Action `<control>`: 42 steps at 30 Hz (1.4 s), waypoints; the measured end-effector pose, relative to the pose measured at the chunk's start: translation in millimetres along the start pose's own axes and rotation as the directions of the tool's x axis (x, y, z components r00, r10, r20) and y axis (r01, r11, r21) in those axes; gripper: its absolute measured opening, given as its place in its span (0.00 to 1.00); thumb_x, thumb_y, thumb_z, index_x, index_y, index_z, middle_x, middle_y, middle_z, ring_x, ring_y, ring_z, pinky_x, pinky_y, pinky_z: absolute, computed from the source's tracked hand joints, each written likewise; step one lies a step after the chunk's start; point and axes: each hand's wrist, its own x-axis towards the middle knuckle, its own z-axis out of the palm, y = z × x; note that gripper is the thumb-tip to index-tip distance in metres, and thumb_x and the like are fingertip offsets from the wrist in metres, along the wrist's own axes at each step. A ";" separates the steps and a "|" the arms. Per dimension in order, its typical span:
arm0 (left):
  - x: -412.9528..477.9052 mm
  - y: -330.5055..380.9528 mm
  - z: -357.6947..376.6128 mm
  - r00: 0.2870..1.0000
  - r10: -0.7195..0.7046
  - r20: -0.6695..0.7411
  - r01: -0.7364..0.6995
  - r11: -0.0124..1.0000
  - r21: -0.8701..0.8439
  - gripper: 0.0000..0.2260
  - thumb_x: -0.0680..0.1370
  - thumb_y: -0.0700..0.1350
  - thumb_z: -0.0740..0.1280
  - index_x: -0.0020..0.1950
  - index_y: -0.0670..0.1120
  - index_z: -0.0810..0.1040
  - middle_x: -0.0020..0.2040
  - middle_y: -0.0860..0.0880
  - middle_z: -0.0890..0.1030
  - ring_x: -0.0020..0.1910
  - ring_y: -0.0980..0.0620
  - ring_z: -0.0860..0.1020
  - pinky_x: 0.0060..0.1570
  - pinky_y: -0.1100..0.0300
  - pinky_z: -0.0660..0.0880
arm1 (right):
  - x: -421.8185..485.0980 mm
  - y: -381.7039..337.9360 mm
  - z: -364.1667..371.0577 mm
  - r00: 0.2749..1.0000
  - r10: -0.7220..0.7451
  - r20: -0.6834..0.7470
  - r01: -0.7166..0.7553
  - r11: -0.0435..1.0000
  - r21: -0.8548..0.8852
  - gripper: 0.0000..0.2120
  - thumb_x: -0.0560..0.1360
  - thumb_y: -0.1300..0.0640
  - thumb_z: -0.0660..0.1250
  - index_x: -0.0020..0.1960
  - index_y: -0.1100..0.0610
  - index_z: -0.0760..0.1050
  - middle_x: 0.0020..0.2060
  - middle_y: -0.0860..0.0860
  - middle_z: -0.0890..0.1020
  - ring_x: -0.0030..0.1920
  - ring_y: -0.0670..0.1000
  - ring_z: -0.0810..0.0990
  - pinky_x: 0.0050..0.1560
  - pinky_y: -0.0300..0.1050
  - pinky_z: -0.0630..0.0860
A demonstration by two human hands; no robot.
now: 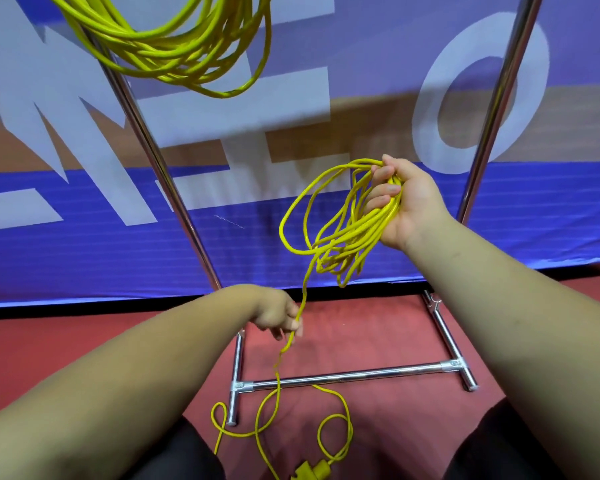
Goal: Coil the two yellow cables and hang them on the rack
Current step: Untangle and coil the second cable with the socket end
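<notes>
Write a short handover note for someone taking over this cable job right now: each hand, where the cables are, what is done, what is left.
Right hand: grips a part-wound coil of the second cable, raised in front of the rack.
Left hand: holds the strand running down from that coil.
The loose length lies in loops on the floor, crossing the rack's base bar, with the plug near the feet.
Done: the first coil hangs up high by the rack's pole.
Left: wind in the loose length, then hang this coil.
</notes>
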 end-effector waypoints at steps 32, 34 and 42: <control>-68.3 30.7 -71.8 0.768 -0.286 -0.572 -0.584 0.053 -0.810 0.17 0.83 0.51 0.69 0.42 0.40 0.73 0.35 0.46 0.72 0.30 0.50 0.80 0.37 0.56 0.84 | 8.5 95.5 -12.0 0.992 0.085 -0.096 -0.127 0.541 -0.831 0.06 0.81 0.61 0.68 0.58 0.59 0.78 0.51 0.57 0.89 0.47 0.55 0.90 0.42 0.51 0.84; -68.7 28.6 -70.3 0.765 -0.279 -0.580 -0.576 0.104 -0.811 0.17 0.82 0.52 0.70 0.40 0.42 0.73 0.35 0.46 0.72 0.31 0.51 0.78 0.39 0.56 0.84 | 8.0 100.3 -10.2 0.987 0.132 -0.093 -0.153 0.569 -0.808 0.08 0.81 0.61 0.66 0.60 0.60 0.79 0.54 0.58 0.89 0.53 0.56 0.89 0.54 0.56 0.85; -71.7 32.1 -68.5 0.779 -0.292 -0.555 -0.558 0.080 -0.826 0.19 0.81 0.54 0.70 0.47 0.37 0.76 0.41 0.43 0.77 0.38 0.45 0.86 0.34 0.56 0.83 | 6.5 109.1 3.6 0.992 0.090 -0.093 -0.129 0.637 -0.760 0.06 0.82 0.65 0.66 0.57 0.60 0.81 0.48 0.56 0.89 0.46 0.56 0.90 0.41 0.52 0.87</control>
